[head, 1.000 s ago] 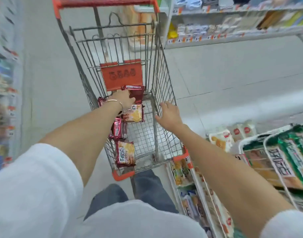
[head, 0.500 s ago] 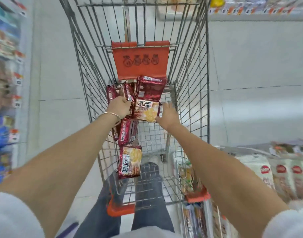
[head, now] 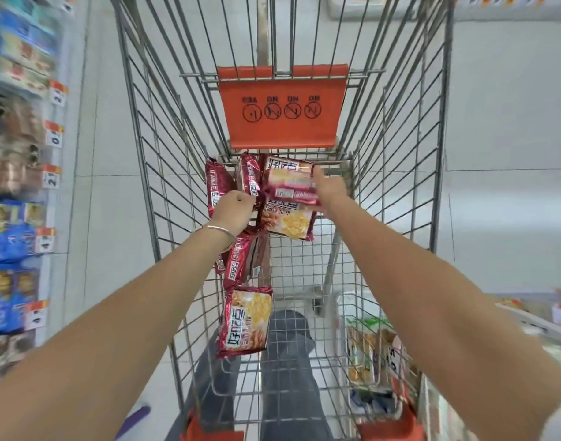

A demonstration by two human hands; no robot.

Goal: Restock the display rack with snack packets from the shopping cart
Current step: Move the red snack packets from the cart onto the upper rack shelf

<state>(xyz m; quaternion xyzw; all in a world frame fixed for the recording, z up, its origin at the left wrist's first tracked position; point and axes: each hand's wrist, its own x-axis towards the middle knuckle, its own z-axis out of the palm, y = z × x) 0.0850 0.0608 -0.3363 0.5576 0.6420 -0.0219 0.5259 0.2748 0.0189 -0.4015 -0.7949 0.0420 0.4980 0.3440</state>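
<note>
A wire shopping cart (head: 164, 173) with an orange child-seat flap (head: 282, 106) fills the view. Several dark red snack packets lie along its floor. My left hand (head: 234, 211) is closed on the packets (head: 250, 178) standing at the far end. My right hand (head: 331, 186) grips a lifted snack packet (head: 288, 181) by its right edge, above another packet (head: 287, 221). Nearer me lie a packet on its side (head: 239, 259) and a flat packet (head: 245, 319).
Shelves of blue and brown goods with price tags (head: 15, 218) line the left. A display rack with packets (head: 374, 351) stands low right, beside the cart. Pale floor tiles (head: 511, 122) lie on the right. My legs show under the cart.
My head has moved closer over the cart. My right hand went from touching the packets to gripping one and raising it. My left hand stayed on the far packets.
</note>
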